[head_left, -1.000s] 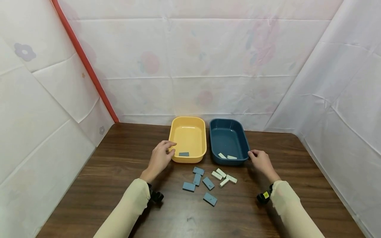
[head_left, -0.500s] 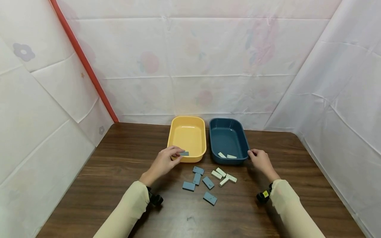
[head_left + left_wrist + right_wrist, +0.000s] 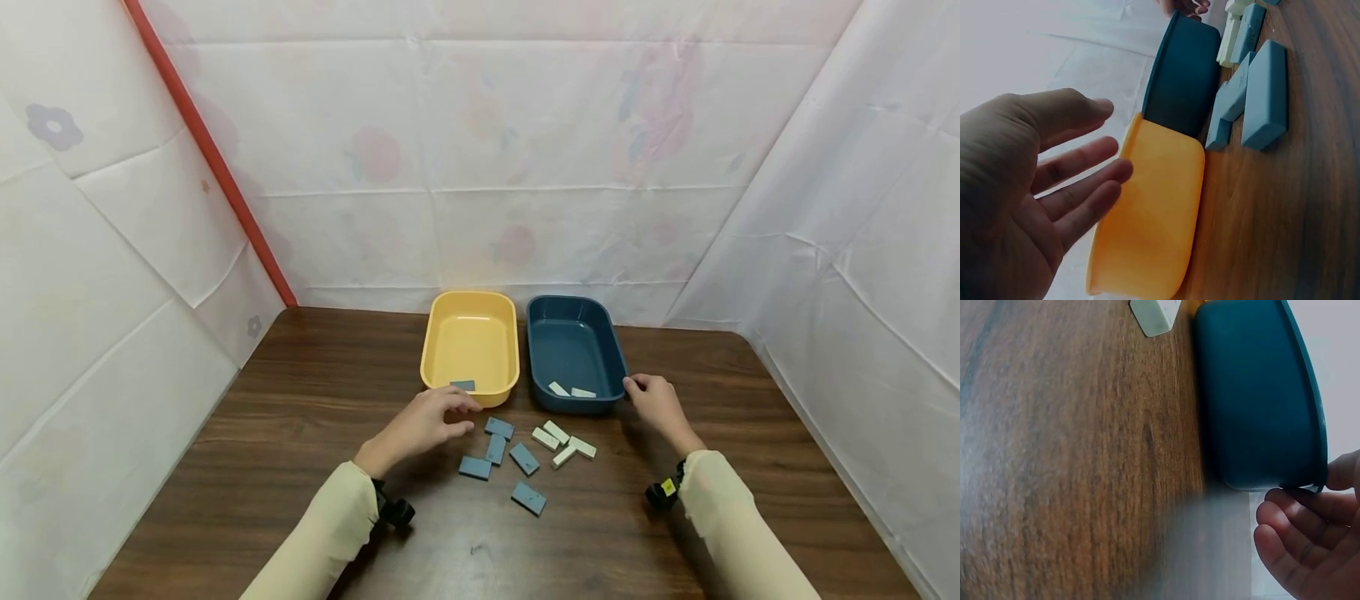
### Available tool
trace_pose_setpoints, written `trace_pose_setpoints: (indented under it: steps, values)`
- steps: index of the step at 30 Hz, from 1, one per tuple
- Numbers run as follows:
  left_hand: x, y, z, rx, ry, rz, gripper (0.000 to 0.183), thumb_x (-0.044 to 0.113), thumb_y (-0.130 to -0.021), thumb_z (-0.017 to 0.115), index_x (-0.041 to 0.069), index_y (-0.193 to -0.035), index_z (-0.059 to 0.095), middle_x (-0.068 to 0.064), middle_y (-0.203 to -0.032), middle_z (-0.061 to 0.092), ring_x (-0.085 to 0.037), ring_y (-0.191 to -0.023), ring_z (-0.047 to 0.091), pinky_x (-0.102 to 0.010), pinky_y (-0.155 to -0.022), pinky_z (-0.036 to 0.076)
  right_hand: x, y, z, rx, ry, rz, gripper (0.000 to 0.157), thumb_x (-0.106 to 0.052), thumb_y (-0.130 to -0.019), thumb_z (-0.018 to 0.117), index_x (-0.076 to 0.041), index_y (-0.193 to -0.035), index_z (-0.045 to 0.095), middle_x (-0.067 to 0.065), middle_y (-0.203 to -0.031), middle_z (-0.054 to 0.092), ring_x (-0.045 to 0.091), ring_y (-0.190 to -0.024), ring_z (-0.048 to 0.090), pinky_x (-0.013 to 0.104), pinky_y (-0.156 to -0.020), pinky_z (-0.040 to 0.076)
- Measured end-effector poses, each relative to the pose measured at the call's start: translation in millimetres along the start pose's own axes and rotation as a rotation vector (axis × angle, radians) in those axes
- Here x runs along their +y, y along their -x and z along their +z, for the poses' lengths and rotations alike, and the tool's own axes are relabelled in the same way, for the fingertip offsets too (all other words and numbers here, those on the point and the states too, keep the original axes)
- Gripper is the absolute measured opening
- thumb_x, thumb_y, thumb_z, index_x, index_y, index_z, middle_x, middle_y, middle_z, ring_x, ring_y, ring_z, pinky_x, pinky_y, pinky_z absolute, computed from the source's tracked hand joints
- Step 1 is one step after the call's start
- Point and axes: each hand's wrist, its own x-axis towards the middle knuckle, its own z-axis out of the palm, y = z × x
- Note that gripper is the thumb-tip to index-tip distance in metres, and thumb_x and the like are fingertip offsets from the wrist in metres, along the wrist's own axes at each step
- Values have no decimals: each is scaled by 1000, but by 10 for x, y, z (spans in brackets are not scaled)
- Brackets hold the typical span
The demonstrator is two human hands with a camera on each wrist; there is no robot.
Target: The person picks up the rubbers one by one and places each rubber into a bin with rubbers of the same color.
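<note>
Counter (image 3: 285, 400): dark wood, across the lower half of the frame.
Yellow tray (image 3: 470, 342): centre of the frame, one sorted blue-grey block (image 3: 462, 385) lying at its near end.
Blue tray (image 3: 573, 342): just right of the yellow one, two sorted white blocks (image 3: 582, 392) at its near end.
Left hand (image 3: 427, 422): lower centre, grip released and holding nothing, fingers slightly bent before the yellow tray; the step seems to be reaching for another blue-grey block.
Right hand (image 3: 658, 404): right of centre, grip pinching the blue tray's rim by its near right corner, perhaps steadying it.
Loose blue-grey blocks (image 3: 476, 468): five, lower centre; the next move likely calls for thumb and fingertips closing on one without nudging its neighbours.
Loose white blocks (image 3: 582, 447): four, bunched just right of those, none in a hand.
</note>
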Motion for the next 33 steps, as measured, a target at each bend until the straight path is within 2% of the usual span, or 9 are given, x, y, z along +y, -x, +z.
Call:
trace_pose_setpoints:
  steps: [5,10,14,19,33]
  values:
    - [24,19,46,-70,-27,-12,22,17,-90,70,13,-112,71,2,-112,68,-15,-101,64,-33,-83,54,-3,-11,6,-5,5,12,42,-22,-103,43,10,-123,61,21,-95,69,24,-80,62,36,-69,50]
    - [39,62,116,-139,-3,-15,15,16,-90,70,15,-104,72,5,-105,67,-12,-96,64,-31,-81,54,4,-14,10,-4,-1,20,41,-23,-103,44,9,-123,61,21,-96,70,24,-80,64,37,-70,51]
    - [44,88,180,-163,-15,-22,11,18,-89,71,19,-100,72,9,-102,66,-9,-94,63,-27,-80,53,6,7,3,2,-12,15,41,-23,-103,45,9,-121,62,22,-98,70,24,-80,65,37,-69,52]
    - [43,125,228,-191,-37,-26,10,20,-89,72,20,-98,72,9,-102,66,-9,-95,62,-27,-82,53,-16,21,-5,-2,-24,14,41,-23,-103,45,9,-121,62,23,-99,70,23,-79,66,35,-68,52]
    - [64,171,250,-257,-112,-40,15,24,-87,73,19,-101,72,8,-101,68,-9,-96,63,-29,-85,53,-4,23,-1,-3,-23,13,40,-22,-103,46,10,-122,61,23,-93,70,19,-72,65,34,-64,51]
